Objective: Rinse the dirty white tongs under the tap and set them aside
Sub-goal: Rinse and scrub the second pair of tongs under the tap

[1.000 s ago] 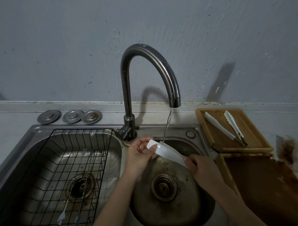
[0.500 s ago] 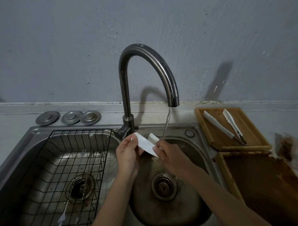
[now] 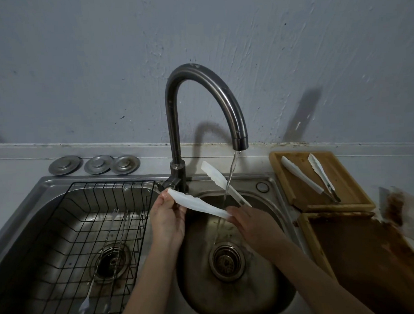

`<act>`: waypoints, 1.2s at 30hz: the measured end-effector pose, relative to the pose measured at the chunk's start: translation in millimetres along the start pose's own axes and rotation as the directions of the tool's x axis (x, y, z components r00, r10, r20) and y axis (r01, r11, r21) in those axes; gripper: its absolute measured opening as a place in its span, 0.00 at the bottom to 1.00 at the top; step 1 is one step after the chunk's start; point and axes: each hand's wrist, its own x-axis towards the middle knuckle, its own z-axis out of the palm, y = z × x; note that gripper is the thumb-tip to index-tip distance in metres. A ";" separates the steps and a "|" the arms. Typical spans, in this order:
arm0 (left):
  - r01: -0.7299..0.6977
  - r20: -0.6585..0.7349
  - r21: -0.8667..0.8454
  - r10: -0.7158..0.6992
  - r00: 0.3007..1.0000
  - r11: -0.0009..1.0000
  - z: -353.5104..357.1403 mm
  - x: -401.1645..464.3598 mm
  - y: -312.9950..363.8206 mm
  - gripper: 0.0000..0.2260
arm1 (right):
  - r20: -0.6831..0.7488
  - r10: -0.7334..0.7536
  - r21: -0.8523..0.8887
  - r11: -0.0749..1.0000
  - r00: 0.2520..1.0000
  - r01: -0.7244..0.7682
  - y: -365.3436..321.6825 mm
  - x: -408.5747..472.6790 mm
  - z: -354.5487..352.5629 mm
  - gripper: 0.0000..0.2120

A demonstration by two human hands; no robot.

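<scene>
Head view: white tongs [image 3: 198, 205] splayed open under tap [image 3: 200, 105] stream (wet, glossy).

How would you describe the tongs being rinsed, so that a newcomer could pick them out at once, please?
Start at the curved tap over the right basin. Under its stream, the white tongs are spread open in a V, one arm held by the left hand, the hinge end by the right hand. A second pair lies untouched on the wooden tray to the right.
</scene>
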 end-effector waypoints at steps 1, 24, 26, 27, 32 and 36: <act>0.015 -0.005 -0.042 -0.015 1.000 0.999 -1.7 0.5 -0.2 0.09 | -0.096 -0.060 -0.027 0.998 0.994 0.057 2.0 -2.8 2.0 0.12; 0.099 -0.091 0.048 -0.094 0.991 0.994 23.0 9.5 -38.0 0.06 | 0.127 0.180 -0.149 0.976 0.976 -0.160 14.4 -3.7 -9.0 0.25; 0.083 -0.100 0.077 -0.075 0.992 0.994 35.6 6.0 -44.2 0.08 | 0.086 0.258 -0.224 0.946 0.962 -0.234 9.2 5.0 -7.2 0.27; 0.082 -0.099 0.115 -0.071 0.993 0.990 42.1 3.0 -49.8 0.10 | 0.054 0.306 -0.230 0.930 0.951 -0.286 6.9 11.2 -4.9 0.27; 0.133 -0.153 0.205 -0.103 0.983 0.970 61.2 -8.1 -64.0 0.11 | 0.046 0.338 -0.239 0.917 0.940 -0.318 4.3 38.9 -1.7 0.31; 0.251 -0.223 0.069 -0.230 0.947 0.966 55.4 4.1 -46.4 0.10 | 0.196 0.194 -0.191 0.969 0.961 -0.156 20.9 37.7 1.2 0.25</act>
